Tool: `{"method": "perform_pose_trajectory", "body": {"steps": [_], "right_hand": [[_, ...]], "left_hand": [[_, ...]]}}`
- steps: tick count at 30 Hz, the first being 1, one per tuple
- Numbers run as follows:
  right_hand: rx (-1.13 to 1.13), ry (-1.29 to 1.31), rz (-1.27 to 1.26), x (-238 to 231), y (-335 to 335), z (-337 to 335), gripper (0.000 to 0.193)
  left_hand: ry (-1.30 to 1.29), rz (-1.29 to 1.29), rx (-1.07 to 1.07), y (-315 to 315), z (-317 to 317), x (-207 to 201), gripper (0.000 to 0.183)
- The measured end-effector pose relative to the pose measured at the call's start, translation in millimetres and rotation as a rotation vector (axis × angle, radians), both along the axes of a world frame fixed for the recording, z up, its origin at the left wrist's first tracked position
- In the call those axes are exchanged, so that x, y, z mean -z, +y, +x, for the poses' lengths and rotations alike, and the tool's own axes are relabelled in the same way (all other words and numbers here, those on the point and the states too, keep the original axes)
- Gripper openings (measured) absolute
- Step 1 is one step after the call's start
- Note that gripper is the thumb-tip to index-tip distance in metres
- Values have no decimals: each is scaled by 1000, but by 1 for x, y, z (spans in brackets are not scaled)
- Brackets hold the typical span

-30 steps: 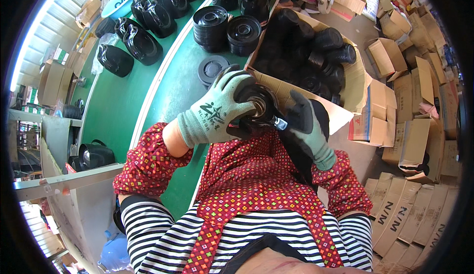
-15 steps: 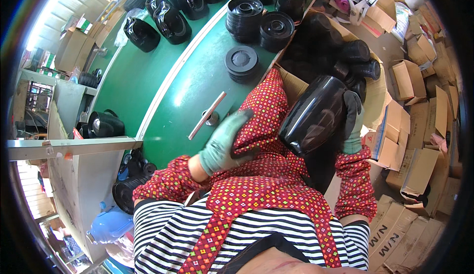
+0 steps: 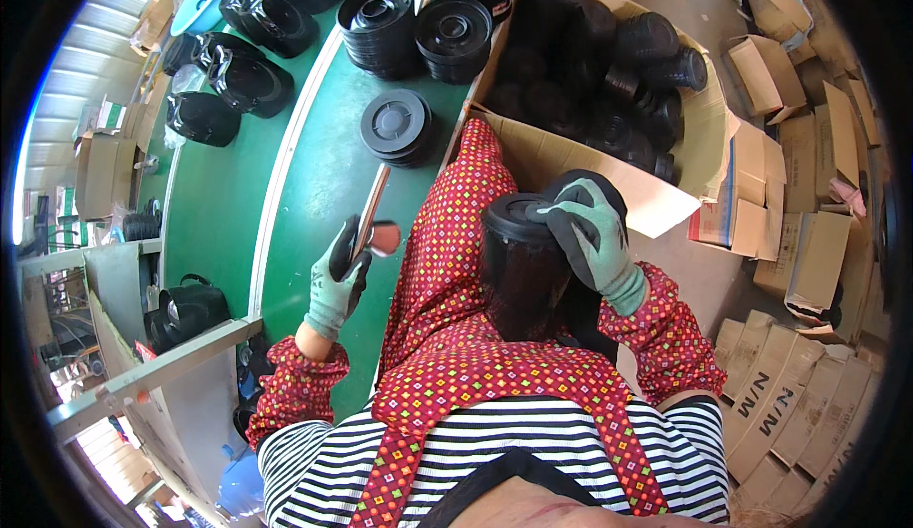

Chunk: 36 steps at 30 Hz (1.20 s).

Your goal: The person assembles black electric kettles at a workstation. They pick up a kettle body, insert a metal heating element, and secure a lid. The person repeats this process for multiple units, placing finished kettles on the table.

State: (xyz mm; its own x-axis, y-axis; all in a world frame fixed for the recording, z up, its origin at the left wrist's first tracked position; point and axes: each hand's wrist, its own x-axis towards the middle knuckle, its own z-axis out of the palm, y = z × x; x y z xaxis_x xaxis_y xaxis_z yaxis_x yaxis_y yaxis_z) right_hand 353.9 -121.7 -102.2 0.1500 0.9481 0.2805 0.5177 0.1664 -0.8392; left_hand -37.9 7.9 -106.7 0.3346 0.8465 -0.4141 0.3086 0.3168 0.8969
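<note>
While the person sits beside a green surface (image 3: 323, 185), the right hand (image 3: 590, 238), in a grey-green glove, is clamped over the top of a tall black plastic container (image 3: 523, 271) that rests on the lap, just below the open cardboard box (image 3: 571, 157). The left hand (image 3: 340, 276), gloved the same way, is closed around a thin flat tool (image 3: 369, 212) with a reddish pad at its lower end, raised over the green surface to the left of the box. Only the right hand steadies the container, so it may tip or roll off the lap toward the floor. The raised tool could knock the low stack of black lids (image 3: 398, 127) lying just left of the box. The box, packed with black parts, crowds the space ahead; flattened cartons (image 3: 808, 404) line the floor to its right. Open room lies mainly on the bare green strip left of the box.
</note>
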Motion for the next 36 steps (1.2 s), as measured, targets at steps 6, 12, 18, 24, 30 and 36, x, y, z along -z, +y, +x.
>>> {"method": "perform_pose_trajectory", "body": {"steps": [6,12,18,24,30,36], "right_hand": [[-174,104,-75,-33,39,1,33],[-269,-389,339,-84,115,30,43],[-484,-64,186,3,145,46,36],[-562,1,70,101,126,39,47],[-432,-10,257,66,111,29,44],[-268,51,58,34,90,21,37]], "left_hand": [[-138,-61,130,22,87,-92,65],[83,315,655,55,151,-135,67],[115,348,729,80,188,-165,54],[-447,695,1040,75,238,-128,45],[-269,617,926,32,261,-114,50],[-628,498,963,48,214,-86,52]]}}
